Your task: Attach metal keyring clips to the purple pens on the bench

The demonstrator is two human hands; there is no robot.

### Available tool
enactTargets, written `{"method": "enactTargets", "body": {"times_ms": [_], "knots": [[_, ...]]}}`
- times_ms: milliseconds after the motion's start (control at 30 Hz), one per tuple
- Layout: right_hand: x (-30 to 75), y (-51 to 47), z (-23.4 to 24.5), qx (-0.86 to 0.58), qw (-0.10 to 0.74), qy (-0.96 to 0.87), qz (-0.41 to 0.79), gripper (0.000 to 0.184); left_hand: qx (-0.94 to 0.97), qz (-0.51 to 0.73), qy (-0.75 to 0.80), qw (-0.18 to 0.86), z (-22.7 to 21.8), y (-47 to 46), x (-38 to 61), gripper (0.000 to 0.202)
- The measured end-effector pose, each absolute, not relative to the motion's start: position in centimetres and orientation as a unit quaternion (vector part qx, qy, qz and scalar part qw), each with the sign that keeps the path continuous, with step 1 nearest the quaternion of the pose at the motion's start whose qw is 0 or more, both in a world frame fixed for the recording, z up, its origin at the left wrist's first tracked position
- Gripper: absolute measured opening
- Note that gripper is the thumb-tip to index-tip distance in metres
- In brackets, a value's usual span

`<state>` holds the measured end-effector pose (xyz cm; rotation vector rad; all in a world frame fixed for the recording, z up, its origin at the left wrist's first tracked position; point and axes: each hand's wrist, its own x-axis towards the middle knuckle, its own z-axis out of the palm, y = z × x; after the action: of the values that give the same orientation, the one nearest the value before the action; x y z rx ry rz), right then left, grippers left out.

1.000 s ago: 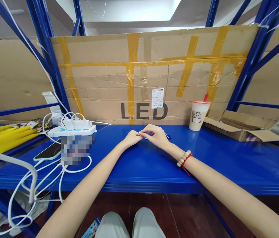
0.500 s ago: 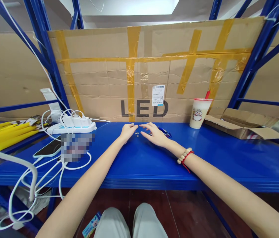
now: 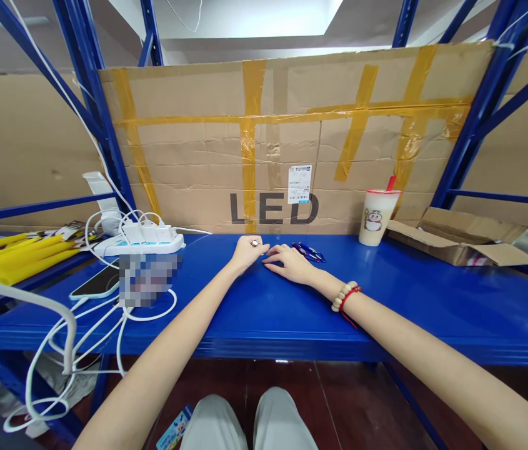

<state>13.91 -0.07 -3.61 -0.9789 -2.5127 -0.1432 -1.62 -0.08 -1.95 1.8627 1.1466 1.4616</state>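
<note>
My left hand (image 3: 244,252) rests on the blue shelf board (image 3: 264,312) with its fingers curled, pinching a small silvery piece (image 3: 255,242) at the fingertips. My right hand (image 3: 290,262) lies flat on the board just to the right, fingers stretched toward the left hand and nearly touching it. The small loose pieces seen earlier on the board are hidden under these fingers. A bead bracelet with a red cord (image 3: 345,297) is on my right wrist. A few small blue items (image 3: 308,251) lie just behind my right hand.
A taped cardboard sheet marked LED (image 3: 273,156) stands behind. A lidded drink cup (image 3: 377,217) and an open carton (image 3: 455,240) are at the right. At the left are a white power strip (image 3: 139,240), cables, a phone (image 3: 95,284) and yellow packages (image 3: 15,259).
The hands, joined a second ago, parted and left small pieces on the board. My right hand has now slid left and flattened over them. My left hand keeps its pinch.
</note>
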Motion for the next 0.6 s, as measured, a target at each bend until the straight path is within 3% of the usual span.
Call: {"method": "enactTargets", "body": {"times_ms": [267, 467, 600], "knots": [[14.2, 0.1, -3.1, -0.391, 0.281, -0.876, 0.000, 0.013, 0.676, 0.487, 0.486, 0.264, -2.4, 0.1, -1.8, 0.028], [14.6, 0.2, -2.6, -0.408, 0.446, -0.794, 0.057, 0.023, 0.724, 0.403, 0.490, 0.272, -2.9, 0.0, -1.7, 0.025], [14.1, -0.1, -2.6, -0.341, 0.458, -0.815, 0.095, 0.022, 0.730, 0.398, 0.472, 0.295, -2.8, -0.1, -1.3, 0.022]]}}
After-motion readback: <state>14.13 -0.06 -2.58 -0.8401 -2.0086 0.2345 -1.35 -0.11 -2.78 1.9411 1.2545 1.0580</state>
